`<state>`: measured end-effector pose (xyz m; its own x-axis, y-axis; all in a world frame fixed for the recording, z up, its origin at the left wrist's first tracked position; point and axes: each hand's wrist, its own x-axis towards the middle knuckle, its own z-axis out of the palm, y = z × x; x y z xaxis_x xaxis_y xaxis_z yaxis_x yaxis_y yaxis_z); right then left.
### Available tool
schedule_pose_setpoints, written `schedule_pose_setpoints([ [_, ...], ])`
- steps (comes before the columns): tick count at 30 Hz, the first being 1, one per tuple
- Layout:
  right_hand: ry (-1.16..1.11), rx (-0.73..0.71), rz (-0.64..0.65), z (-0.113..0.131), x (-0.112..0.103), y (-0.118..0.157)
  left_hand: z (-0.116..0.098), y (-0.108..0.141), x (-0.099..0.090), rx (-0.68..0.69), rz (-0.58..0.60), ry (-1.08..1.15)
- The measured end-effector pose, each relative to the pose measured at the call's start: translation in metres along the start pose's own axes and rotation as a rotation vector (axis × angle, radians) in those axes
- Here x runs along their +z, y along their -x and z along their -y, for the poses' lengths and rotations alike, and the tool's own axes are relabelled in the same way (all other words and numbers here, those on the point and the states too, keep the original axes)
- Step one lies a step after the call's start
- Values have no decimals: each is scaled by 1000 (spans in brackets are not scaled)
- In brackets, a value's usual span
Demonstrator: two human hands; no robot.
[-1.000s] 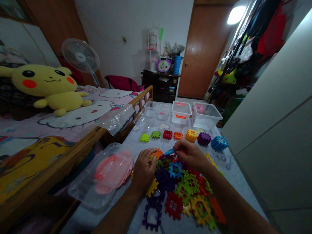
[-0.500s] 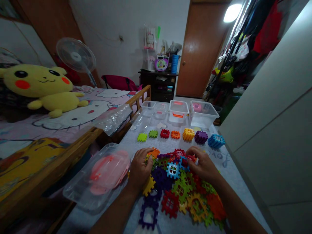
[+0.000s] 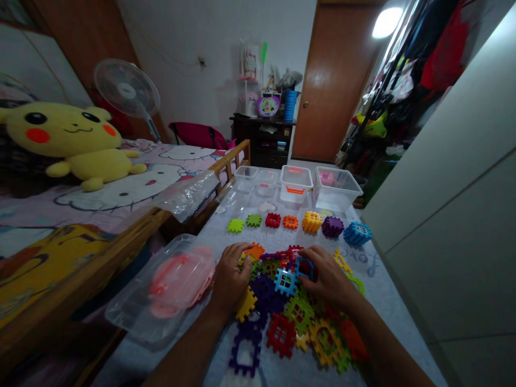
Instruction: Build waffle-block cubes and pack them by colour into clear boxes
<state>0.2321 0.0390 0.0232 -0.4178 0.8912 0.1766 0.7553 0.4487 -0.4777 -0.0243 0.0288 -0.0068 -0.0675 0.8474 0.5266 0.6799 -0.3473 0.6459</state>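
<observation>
A heap of plastic interlocking building tiles in several colours lies on the cloth-covered table. My right hand (image 3: 331, 273) pinches a blue square-framed interlocking tile (image 3: 305, 267) between thumb and fingers, over the middle of the heap. A lighter blue window tile (image 3: 285, 281) lies just left of it. My left hand (image 3: 230, 275) rests at the heap's left side with thumb and fingers apart, by an orange tile (image 3: 255, 250) and a yellow tile (image 3: 246, 304). Nearer to me are a red window tile (image 3: 281, 334), a dark purple frame (image 3: 245, 350) and a yellow-orange tile (image 3: 325, 342).
Beyond the heap runs a row of tiles sorted by colour, including a yellow stack (image 3: 312, 222), a purple stack (image 3: 332, 227) and a blue stack (image 3: 357, 233). Clear bins (image 3: 337, 188) stand behind. A clear lid (image 3: 161, 290) lies left, beside the wooden bed rail (image 3: 161, 217).
My right hand has moved slightly left and closed around the blue tile. Yellow and green tiles at the heap's right side now show past it. My left hand has stayed in place.
</observation>
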Motion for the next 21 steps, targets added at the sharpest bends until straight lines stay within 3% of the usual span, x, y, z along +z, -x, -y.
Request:
schedule_pose_setpoints([
  [4,-66,-63,-52,22,6,2,0,0,0,-18,17,-4],
  [8,-28,-89,-8,38,17,4,-1,-1,-1,-38,35,-1],
  [21,60,-2,22,40,24,4,-4,-1,-3,-25,29,-4],
])
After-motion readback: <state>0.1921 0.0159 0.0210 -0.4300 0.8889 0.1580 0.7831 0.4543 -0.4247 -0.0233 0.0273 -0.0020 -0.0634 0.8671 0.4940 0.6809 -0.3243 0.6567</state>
